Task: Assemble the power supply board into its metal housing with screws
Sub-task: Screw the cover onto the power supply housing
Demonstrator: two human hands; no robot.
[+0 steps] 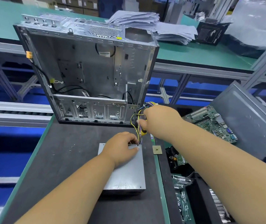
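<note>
My left hand [122, 147] presses the metal box [125, 172] flat on the desk [61, 159] so it can't slide. My right hand [159, 120] has a tight grip on the screwdriver [143, 132], tip down at the box's far corner by the wires [137, 117].

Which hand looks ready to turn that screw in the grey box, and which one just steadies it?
The right hand: it grips the yellow-handled screwdriver, tip down at the far corner of the grey metal box. The left hand rests on the box lid beside the tip, steadying it.
</note>
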